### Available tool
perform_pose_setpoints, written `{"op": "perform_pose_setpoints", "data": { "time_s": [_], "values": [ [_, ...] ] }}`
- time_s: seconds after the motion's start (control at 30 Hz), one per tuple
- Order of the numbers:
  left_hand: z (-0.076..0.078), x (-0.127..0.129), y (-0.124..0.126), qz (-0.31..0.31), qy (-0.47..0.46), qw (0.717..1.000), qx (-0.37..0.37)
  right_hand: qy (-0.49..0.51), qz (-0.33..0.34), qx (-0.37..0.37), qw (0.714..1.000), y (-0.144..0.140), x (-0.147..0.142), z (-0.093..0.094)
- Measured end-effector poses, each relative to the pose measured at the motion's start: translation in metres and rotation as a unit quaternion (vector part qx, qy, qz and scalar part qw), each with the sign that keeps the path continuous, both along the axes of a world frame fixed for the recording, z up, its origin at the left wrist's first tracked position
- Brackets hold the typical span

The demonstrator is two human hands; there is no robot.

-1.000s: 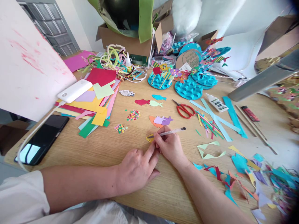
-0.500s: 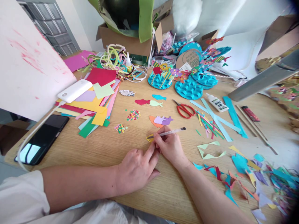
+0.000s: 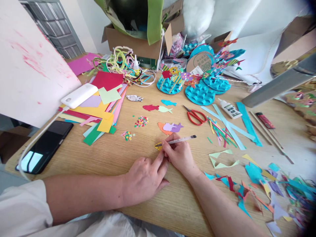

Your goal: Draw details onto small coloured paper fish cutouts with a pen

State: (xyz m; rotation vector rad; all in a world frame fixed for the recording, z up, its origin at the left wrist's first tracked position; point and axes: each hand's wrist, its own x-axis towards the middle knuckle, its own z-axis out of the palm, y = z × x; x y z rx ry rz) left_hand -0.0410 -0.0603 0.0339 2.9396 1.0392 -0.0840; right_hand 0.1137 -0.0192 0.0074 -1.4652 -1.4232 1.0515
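On the tabletop (image 3: 103, 158) nothing has moved: right hand (image 3: 180, 154) still grips the pen (image 3: 177, 141) on the yellow cutout (image 3: 158, 146), left hand (image 3: 145, 177) pressing it flat, fingers loosely extended.

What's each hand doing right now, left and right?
Left hand: fingers pressed flat on the small yellow paper cutout, pinning it to the table.
Right hand: closed on the clear plastic pen, tip on that cutout.

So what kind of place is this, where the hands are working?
Most likely a home or classroom craft table: it holds a stack of coloured paper sheets, red scissors, a glue bottle and cut-out paper fish, while the right hand holds a pen to a small yellow cut-out.
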Motion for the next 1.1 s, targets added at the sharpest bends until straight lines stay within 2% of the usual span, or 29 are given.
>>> {"op": "perform_pose_setpoints", "data": {
  "time_s": [0.5,0.73,1.1],
  "values": [
    [0.0,0.0002,-0.0006,0.003,0.004,1.0,0.006,-0.008,-0.003,0.005,1.0,0.0001,0.0005,-0.0012],
    [-0.0016,-0.0005,-0.0008,0.0,0.005,1.0,0.012,0.029,-0.017,-0.005,0.999,0.0016,-0.0007,0.0015],
    [-0.001,-0.0004,-0.0007,0.0,0.004,1.0,0.005,0.009,-0.018,-0.004,1.0,0.0006,-0.0005,0.0022]
  ]
}}
